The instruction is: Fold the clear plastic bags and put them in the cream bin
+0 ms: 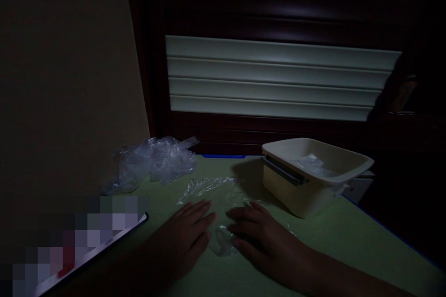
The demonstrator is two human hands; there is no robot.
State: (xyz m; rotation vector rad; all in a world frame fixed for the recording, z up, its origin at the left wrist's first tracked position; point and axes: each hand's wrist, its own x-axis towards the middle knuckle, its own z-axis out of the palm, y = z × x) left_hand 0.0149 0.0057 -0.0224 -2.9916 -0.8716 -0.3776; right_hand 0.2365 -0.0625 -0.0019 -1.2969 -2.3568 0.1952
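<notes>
A thin clear plastic bag [223, 236] lies spread on the green table, between and beyond my hands. My left hand [186, 239] rests on its left side, palm down, with the fingers apart. On the right side of the bag is my right hand [259, 234], its fingers spread and slightly bent. Neither hand grips anything. Dim light hides the exact edges of the bag under the fingers.
A heap of crumpled clear bags [156, 160] sits at the table's back left. At the right stands a cream bin [292, 192] with plastic inside. A pixelated flat device [94, 246] lies at the lower left. Behind the green table [334, 246] is a dark slatted door [272, 79].
</notes>
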